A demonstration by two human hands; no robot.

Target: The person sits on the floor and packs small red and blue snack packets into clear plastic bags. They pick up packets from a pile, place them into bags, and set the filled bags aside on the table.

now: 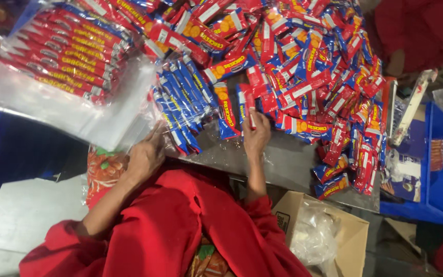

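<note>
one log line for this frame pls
left hand: on clear bag by blue packs | right hand: pinching red pack | table: heaped packs | box: below

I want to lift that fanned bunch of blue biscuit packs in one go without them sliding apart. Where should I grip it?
Probably at the near ends, beside the left hand. The blue packs converge there at the table edge and splay at their far ends, so a grip across the narrow end, from the person's side, should gather all.
</note>
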